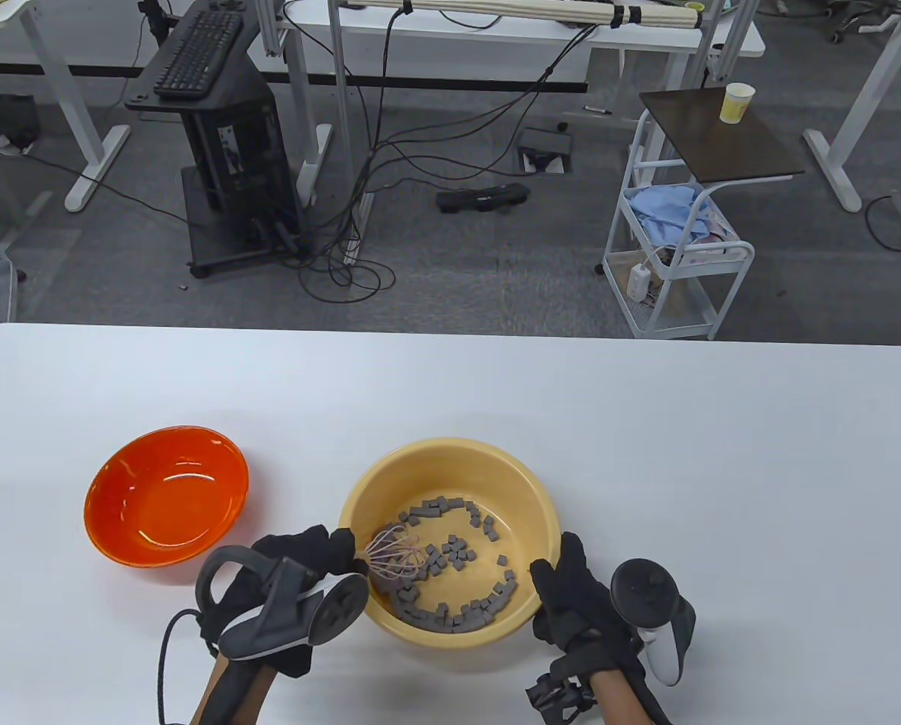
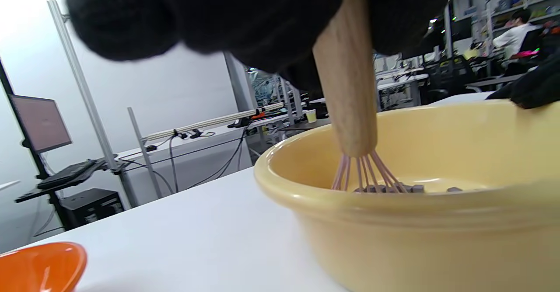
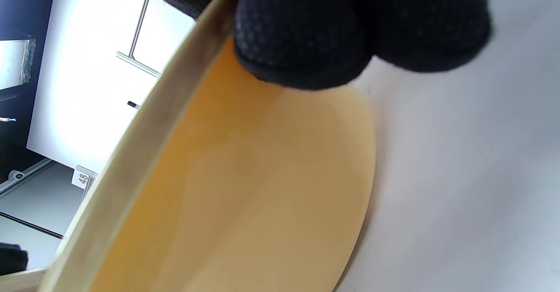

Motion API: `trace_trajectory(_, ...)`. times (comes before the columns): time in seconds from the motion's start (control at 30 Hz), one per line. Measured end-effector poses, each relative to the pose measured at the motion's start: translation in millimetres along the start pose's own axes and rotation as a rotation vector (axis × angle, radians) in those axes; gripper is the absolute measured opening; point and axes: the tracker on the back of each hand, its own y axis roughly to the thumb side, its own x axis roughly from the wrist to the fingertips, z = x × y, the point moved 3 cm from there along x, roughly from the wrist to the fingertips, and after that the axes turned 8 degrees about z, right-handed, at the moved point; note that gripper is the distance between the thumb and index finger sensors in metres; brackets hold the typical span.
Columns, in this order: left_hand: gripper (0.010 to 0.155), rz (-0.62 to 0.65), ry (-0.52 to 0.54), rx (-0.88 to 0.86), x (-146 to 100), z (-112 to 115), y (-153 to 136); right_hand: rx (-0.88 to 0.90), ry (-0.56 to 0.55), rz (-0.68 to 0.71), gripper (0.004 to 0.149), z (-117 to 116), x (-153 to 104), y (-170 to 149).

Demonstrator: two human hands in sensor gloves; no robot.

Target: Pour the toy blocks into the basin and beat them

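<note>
- Sitting on the table (image 1: 646, 423), the basin (image 1: 529, 483) looks light and slippery, best steadied at its rim; the right hand (image 1: 571, 596) clamps that rim.
- Orange bowl (image 1: 165, 504) lies emptied, left.
- Whisk (image 1: 393, 563): stiff wooden handle, gripped by the left hand (image 1: 299, 555), springy wires.
- Blocks (image 1: 458, 559), small, light, lie scattered inside the basin.

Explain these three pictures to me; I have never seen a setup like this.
There is no machine here: a person in black sensor gloves works at a white table, with a tracker strapped to each hand. One camera looks down at the table; the two others sit on the wrists. The left hand grips a whisk by its wooden handle, its pink wires down among grey toy blocks in a yellow basin. The right hand holds the basin's rim. An empty orange bowl stands to the left.
</note>
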Motion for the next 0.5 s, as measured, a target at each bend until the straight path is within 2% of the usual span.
trace_trajectory(0.2,0.046,0.071,0.031,-0.153,-1.0,1.6,-5.0,-0.003,-0.004,0.002,0.07,0.0,-0.2,0.2)
trace_trajectory(0.5,0.048,0.133,0.017,-0.233,13.0,21.5,19.8,0.013,-0.002,0.002,0.07,-0.2,-0.8,0.2)
